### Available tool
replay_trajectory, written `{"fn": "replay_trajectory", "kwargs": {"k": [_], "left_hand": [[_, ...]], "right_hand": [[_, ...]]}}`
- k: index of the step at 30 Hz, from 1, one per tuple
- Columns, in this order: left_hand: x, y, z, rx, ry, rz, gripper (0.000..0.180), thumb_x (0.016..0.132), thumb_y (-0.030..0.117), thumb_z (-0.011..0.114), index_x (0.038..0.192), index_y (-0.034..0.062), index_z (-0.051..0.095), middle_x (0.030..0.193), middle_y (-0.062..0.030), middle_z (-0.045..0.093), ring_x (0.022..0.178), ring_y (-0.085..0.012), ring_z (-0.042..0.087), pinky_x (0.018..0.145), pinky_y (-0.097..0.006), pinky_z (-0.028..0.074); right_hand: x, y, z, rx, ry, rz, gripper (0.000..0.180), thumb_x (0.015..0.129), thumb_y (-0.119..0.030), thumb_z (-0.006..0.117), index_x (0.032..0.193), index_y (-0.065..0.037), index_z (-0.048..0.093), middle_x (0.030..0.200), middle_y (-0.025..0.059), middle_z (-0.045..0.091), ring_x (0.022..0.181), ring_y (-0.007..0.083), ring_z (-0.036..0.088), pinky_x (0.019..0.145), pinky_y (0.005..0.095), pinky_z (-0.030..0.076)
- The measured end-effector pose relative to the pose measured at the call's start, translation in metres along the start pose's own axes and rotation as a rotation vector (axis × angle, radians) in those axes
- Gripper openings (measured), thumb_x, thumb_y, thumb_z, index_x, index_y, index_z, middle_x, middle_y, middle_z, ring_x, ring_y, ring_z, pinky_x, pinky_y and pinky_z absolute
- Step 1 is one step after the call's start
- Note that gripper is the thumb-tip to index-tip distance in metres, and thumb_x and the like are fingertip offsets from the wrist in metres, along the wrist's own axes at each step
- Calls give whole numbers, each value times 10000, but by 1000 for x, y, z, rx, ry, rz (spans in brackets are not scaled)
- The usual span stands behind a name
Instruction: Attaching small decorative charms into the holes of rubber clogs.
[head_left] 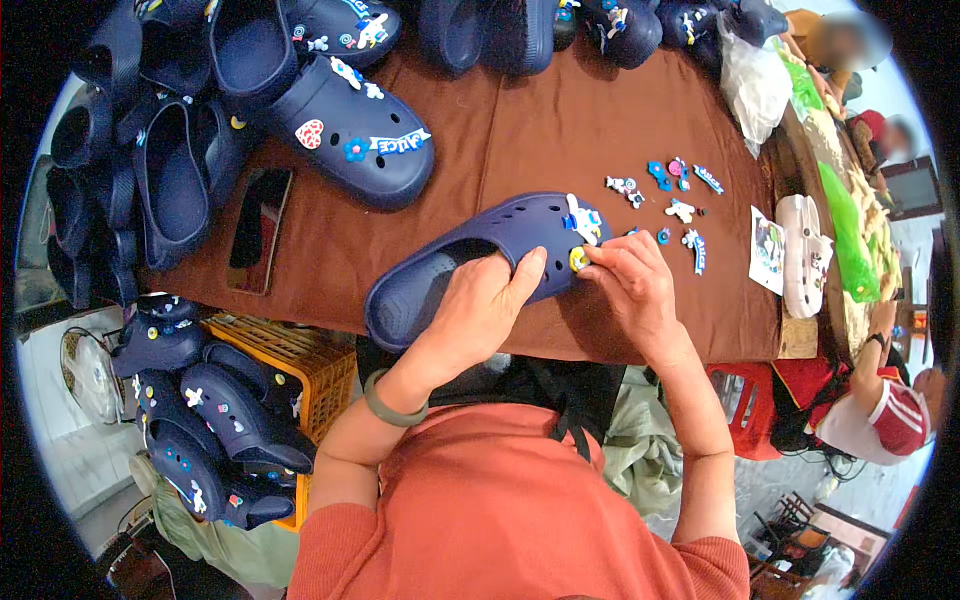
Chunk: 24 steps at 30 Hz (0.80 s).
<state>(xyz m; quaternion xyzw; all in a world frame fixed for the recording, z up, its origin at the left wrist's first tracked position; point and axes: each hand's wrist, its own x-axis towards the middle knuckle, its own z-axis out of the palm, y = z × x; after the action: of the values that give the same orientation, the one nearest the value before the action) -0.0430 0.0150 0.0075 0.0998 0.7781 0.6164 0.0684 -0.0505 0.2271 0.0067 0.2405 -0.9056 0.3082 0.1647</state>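
Note:
A navy clog (490, 226) lies slanted on the brown cloth, its toe pointing right. My left hand (480, 300) grips it, thumb on the upper and the other fingers hidden in the foot opening. With thumb and forefinger, my right hand (638, 285) pinches a yellow ring-shaped charm (578, 258) against the clog's holed toe. I cannot tell whether its stem sits in a hole. Beside it on the toe is a white-and-blue figure charm (580, 218). Several loose charms (682, 211), white, blue and pink, lie just beyond my right hand.
A charm-covered navy clog (370, 135) and a dark phone (260, 230) are at the left. Navy clogs (170, 185) line the far and left edges. A yellow crate (310, 370) stands lower left. To the right are a white clog (803, 255), a card (767, 248) and another person's arm (868, 362).

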Motion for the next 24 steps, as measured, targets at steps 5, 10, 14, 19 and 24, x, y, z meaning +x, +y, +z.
{"fn": "replay_trajectory", "kwargs": {"k": [5,10,14,19,24], "left_hand": [[1,-5,2,18,15,-25,471,987,370,440,833,-47,595,733,-276,575,733,-445,581,632,-485,429],[1,0,0,39,17,-55,491,988,369,439,795,-58,588,705,-283,565,704,-442,582,612,-487,426],[5,-1,-5,128,-19,-25,499,983,369,450,759,-56,586,690,-282,563,687,-447,580,602,-490,425],[5,-2,-5,143,-13,-19,499,977,375,457,767,-58,590,690,-276,568,695,-449,583,621,-487,432],[2,1,0,46,14,-48,472,976,362,442,844,-63,599,728,-271,575,721,-426,592,667,-457,449]], "right_hand": [[-3,-7,17,-14,105,-41,263,701,-10,752,943,-12,650,862,97,642,793,267,578,709,363,474],[9,0,10,-28,11,-120,255,709,-30,729,947,-20,638,854,91,622,797,268,566,714,368,456],[29,16,-2,-38,-191,-324,234,725,-48,694,952,-31,637,883,70,603,840,259,551,744,372,437],[44,27,-13,-44,-322,-455,296,735,-97,708,1020,-61,635,912,69,591,876,262,540,772,368,426],[11,23,0,69,-142,-100,507,669,-217,810,1127,-101,626,1036,106,564,966,282,519,848,400,405]]}}
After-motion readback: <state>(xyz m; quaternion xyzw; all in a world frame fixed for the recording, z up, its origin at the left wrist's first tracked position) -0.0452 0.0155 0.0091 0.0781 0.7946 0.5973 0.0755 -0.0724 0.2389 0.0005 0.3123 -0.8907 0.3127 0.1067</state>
